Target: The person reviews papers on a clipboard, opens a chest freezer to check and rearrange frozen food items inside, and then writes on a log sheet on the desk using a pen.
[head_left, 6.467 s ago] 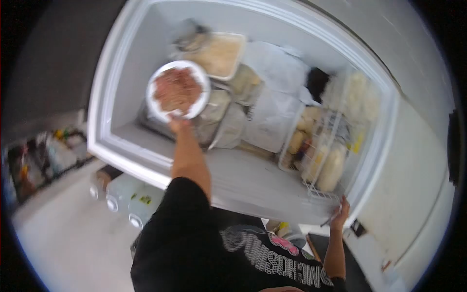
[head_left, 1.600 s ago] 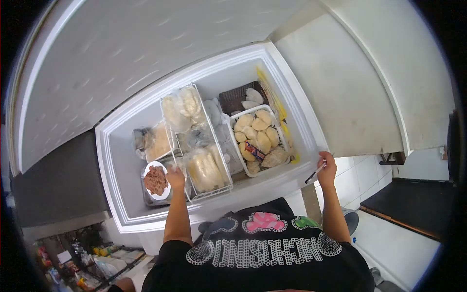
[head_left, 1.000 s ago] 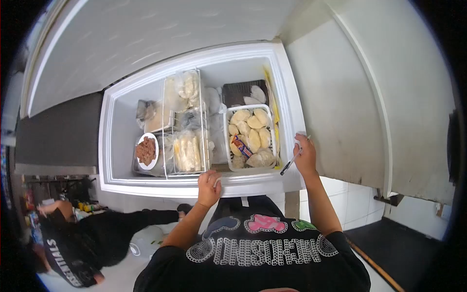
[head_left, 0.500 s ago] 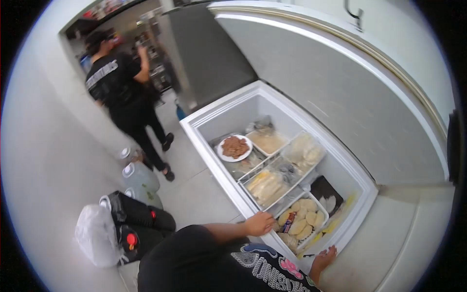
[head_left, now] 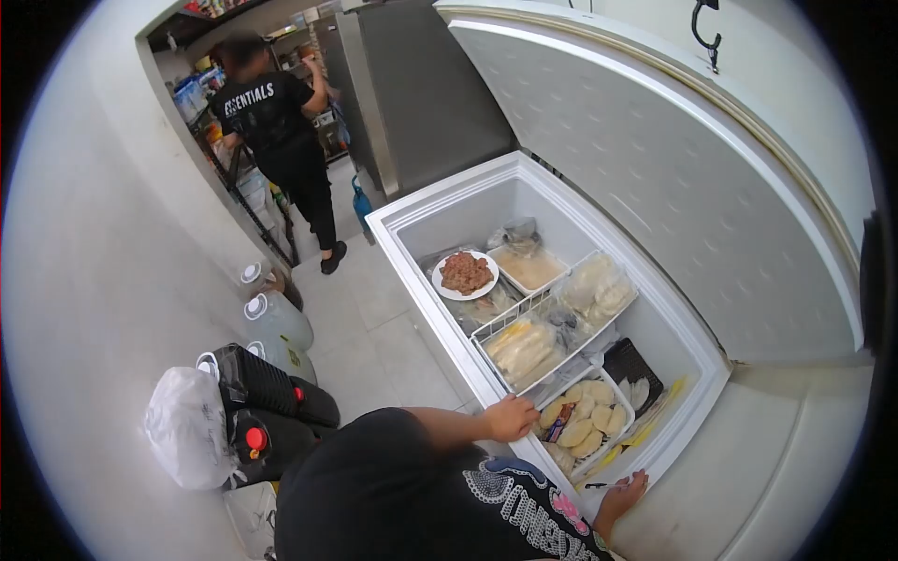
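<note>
An open chest freezer stands before me. My left hand lies over its front rim, fingers curled round the edge. Lower down, my right hand rests at the near corner of the same rim, fingers partly bent over it; a small dark slim thing beside its thumb is too small to name. Closest to my hands inside is a white basket of pale round flat pieces with a colourful wrapper. Wire baskets of bagged food sit farther along.
A white plate of minced meat and a tub are at the freezer's far end. The raised lid leans back. Large jugs, black canisters and a white bag line the left wall. A person stands in the doorway.
The other person has moved farther off, toward the shelves beyond the doorway. My view has shifted slightly. Both my hands stay on the freezer rim.
</note>
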`<state>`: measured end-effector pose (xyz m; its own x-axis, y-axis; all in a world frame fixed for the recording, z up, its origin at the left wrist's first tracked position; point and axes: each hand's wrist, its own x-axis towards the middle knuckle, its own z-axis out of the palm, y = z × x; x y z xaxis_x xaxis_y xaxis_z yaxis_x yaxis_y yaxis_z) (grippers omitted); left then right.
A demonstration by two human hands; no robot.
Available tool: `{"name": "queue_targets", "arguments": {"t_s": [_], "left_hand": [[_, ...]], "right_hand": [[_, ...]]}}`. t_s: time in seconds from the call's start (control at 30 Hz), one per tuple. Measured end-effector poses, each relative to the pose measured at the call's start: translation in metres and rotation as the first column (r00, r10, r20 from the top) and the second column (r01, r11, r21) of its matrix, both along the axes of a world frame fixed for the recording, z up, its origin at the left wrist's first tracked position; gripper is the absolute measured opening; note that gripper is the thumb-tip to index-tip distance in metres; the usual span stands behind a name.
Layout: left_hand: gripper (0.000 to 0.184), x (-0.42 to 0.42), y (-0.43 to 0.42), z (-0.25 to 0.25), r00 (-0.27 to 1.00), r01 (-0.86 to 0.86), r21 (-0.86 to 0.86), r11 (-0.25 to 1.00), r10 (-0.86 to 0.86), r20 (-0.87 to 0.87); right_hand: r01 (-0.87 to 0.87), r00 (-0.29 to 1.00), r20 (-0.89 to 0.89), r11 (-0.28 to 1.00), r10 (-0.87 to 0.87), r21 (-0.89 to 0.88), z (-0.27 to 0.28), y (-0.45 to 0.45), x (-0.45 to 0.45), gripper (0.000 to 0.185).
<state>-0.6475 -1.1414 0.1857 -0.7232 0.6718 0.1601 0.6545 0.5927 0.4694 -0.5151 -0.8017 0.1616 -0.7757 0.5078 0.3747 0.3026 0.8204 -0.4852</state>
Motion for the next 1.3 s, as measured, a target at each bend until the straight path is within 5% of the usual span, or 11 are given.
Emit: {"name": "queue_targets", "arguments": {"t_s": [0.1, 0.2, 0.6, 0.67, 0.7, 0.73, 0.77, 0.8, 0.87, 1.3], "left_hand": [[0.019, -0.002, 0.002, 0.001, 0.998, 0.004, 0.002, 1.000, -0.004, 0.059], [0.021, -0.001, 0.000, 0.008, 0.998, 0.008, -0.036, 0.999, -0.006, 0.066], [0.024, 0.000, 0.002, 0.000, 0.997, -0.011, -0.072, 0.997, 0.017, 0.081], [0.023, -0.003, 0.002, -0.010, 0.995, -0.014, -0.035, 0.999, 0.017, 0.101], [0.021, -0.007, 0.003, -0.014, 0.996, -0.003, 0.008, 1.000, 0.003, 0.089], [0.020, -0.008, 0.003, -0.016, 0.995, 0.018, 0.042, 0.999, -0.022, 0.099], [0.018, -0.008, 0.004, -0.004, 0.994, 0.017, -0.016, 1.000, -0.015, 0.110], [0.017, -0.010, 0.002, -0.019, 0.997, 0.032, -0.036, 0.999, -0.030, 0.070], [0.019, -0.006, 0.008, -0.001, 0.998, 0.003, -0.107, 0.994, 0.004, 0.067], [0.015, -0.012, 0.016, 0.000, 0.996, 0.067, -0.222, 0.973, -0.053, 0.065]], "right_hand": [[-0.002, 0.999, -0.031, 0.998, 0.004, 0.070, -0.012, 0.006, 0.000, 0.041], [0.035, 0.999, 0.005, 0.995, -0.034, -0.089, -0.012, 0.005, -0.001, 0.043], [0.003, 1.000, -0.001, 0.999, -0.003, 0.053, -0.015, 0.010, 0.001, 0.046], [-0.006, 0.997, -0.076, 0.920, -0.026, -0.392, -0.015, 0.008, 0.002, 0.045], [-0.008, 0.994, -0.108, 0.962, -0.023, -0.272, -0.029, 0.013, 0.002, 0.049], [0.051, 0.998, -0.012, 0.919, -0.061, -0.391, -0.024, 0.014, 0.000, 0.053], [0.031, 0.989, -0.126, 0.949, -0.074, -0.313, -0.022, 0.009, -0.003, 0.055], [0.023, 0.992, -0.123, 1.000, -0.025, -0.021, -0.019, 0.011, -0.002, 0.055], [0.078, 0.987, -0.118, 0.968, -0.108, -0.238, 0.000, 0.013, -0.014, 0.053], [0.199, 0.952, -0.197, 0.963, -0.234, -0.182, 0.007, 0.104, -0.141, 0.039]]}}
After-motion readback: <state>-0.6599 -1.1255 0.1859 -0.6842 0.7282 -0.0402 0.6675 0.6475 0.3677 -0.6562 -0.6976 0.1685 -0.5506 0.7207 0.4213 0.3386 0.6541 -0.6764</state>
